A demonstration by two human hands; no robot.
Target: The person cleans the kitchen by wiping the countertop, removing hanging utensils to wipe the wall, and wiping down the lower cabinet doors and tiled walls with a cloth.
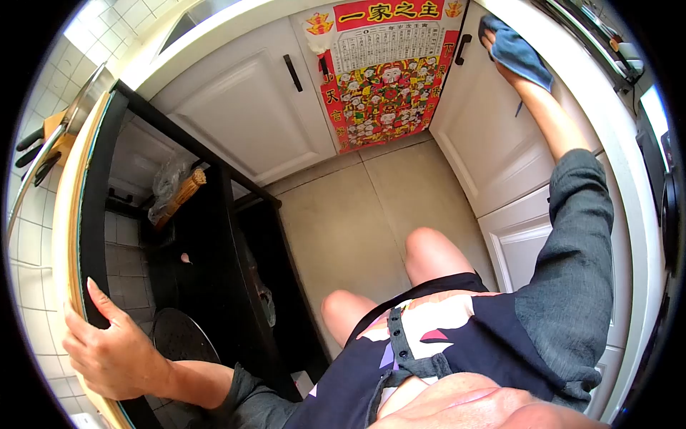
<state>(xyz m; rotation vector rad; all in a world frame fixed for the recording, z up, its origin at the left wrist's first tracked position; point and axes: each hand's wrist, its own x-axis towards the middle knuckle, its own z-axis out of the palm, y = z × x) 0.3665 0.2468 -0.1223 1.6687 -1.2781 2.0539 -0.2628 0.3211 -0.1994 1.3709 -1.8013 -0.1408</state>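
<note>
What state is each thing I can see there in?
Right hand: partly under cloth, grip unclear
Blue cloth: rumpled, draped over right hand
Left hand: gripping tabletop edge
Left cabinet door: shut
Red poster: hanging on cabinetry
Clear plastic bag: crumpled
Stick bundle: bunched together

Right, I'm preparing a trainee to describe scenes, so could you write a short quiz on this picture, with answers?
1. Which hand touches the blue cloth?
2. True or false: the left hand touches the edge of the black rack.
3. The printed poster has a border that is mainly: A) green, B) blue, C) red.

Key: 1. The right hand. 2. True. 3. C.
</note>
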